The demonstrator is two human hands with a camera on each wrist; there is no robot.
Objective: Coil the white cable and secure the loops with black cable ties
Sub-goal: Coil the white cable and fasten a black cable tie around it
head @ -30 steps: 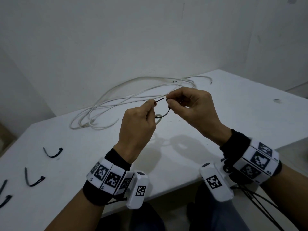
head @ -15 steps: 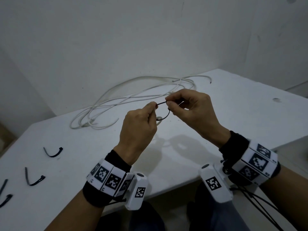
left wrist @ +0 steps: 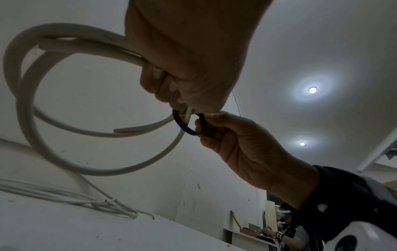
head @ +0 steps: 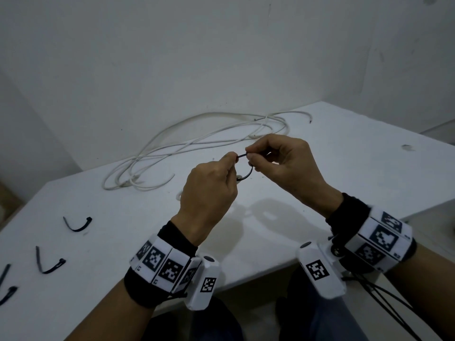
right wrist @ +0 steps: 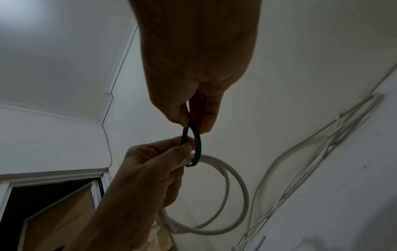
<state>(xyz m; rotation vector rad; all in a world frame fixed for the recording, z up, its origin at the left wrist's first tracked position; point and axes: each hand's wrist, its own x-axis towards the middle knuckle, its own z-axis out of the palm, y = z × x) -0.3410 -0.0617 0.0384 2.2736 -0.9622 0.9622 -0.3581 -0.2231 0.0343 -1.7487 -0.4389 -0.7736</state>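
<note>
As a black tie (head: 246, 174) arcs around the small white coil (left wrist: 38, 101) at frame centre, the left hand (head: 209, 190) grips both, while the right hand (head: 283, 166), raised above the table (head: 344, 173), pinches the tie's end.

Above the table's (head: 369, 173) near edge, the left hand (head: 209, 190) and right hand (head: 285, 166) meet, a tie (head: 247, 174) looped between them around a small coil (left wrist: 43, 101) hanging under the left hand. Behind the hands, loose cable (head: 197, 141) sprawls along the wall (head: 221, 57). Spare ties (head: 77, 223) lie well apart at the table's left end.
</note>
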